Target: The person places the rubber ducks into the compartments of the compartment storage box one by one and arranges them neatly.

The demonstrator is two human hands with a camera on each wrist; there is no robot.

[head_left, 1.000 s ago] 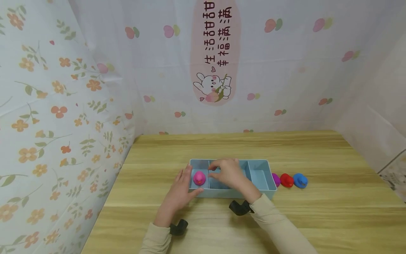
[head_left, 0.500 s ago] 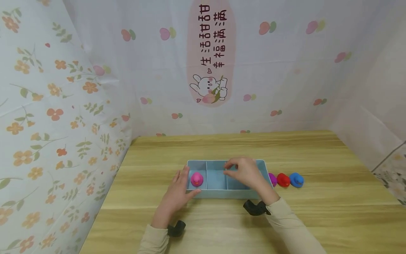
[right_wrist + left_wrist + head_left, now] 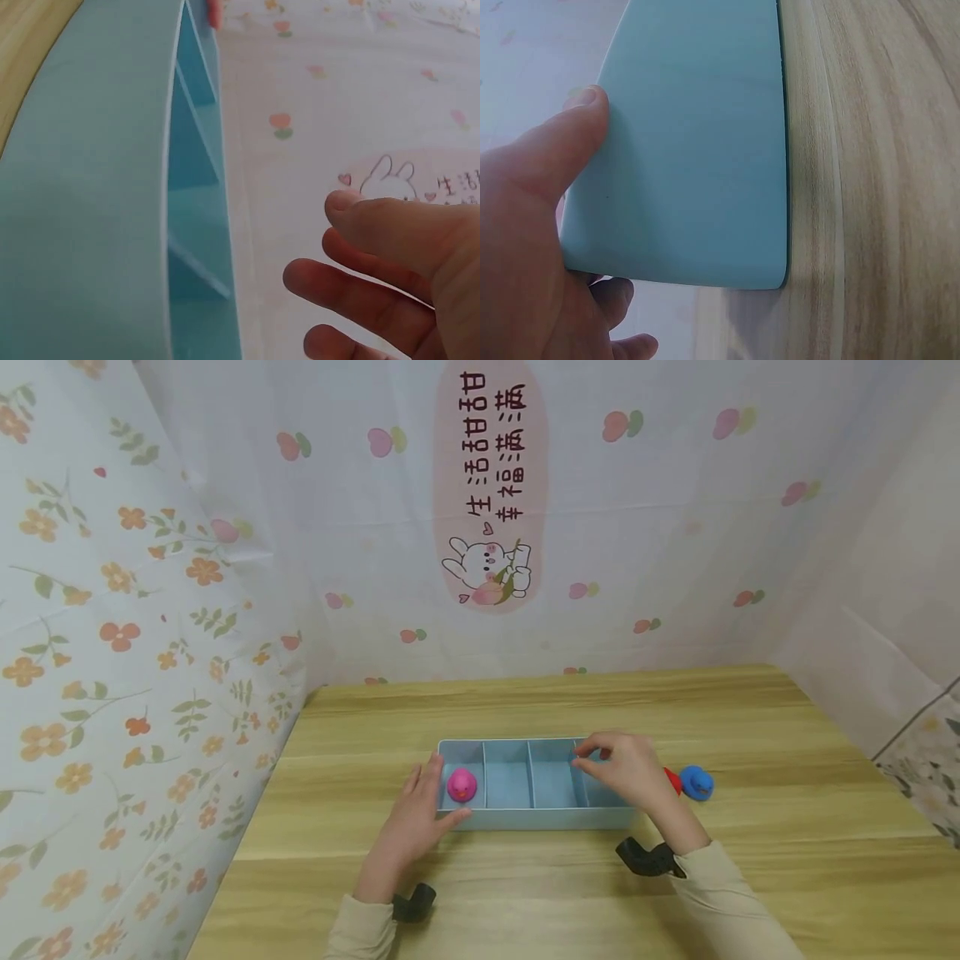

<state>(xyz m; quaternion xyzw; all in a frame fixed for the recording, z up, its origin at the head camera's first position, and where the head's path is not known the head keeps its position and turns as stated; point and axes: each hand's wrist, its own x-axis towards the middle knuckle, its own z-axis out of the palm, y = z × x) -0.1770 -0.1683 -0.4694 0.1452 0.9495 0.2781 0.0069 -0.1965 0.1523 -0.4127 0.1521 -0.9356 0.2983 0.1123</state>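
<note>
We find the left hand (image 3: 414, 816) touching the box (image 3: 547, 819) at left, fingers extended; the right hand (image 3: 628, 770), fingers parted, over its rightmost compartment (image 3: 598, 795). We record the pink duck (image 3: 462, 785) in the leftmost compartment (image 3: 471, 753).

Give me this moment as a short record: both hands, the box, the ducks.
Left hand: touching the box at its left end, thumb at the near wall
Right hand: above the box's right end, holding nothing
Box: light blue, four compartments in a row, rightmost partly hidden by the right hand
Pink duck: in the leftmost compartment
Red duck: right of the box, partly hidden
Blue duck: beyond the red one
</note>
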